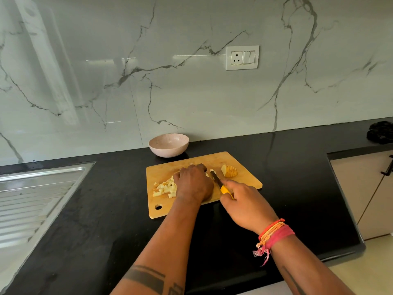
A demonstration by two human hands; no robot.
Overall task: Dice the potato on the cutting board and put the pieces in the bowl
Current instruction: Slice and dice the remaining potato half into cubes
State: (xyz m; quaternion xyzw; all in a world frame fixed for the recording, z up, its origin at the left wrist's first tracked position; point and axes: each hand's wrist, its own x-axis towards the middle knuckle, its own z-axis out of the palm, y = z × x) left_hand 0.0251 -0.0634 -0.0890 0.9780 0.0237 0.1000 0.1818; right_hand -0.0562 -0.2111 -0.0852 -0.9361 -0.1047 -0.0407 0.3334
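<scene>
The cutting board lies on the black countertop, its long axis running left-near to right-far, with the hanging hole at the near left corner. The knife lies diagonally over the board, dark blade pointing away and to the left, yellow handle toward the person. The right hand grips the handle, fingers curled round it, forearm entering from the lower right. The left hand rests knuckles-up on the board centre, fingers curled down over potato beside the blade; what it holds is hidden beneath it. A sliced potato piece sits at the board's far right. Diced pieces are heaped on the board just left of the left hand. The bowl stands just behind the board; its contents cannot be made out.
</scene>
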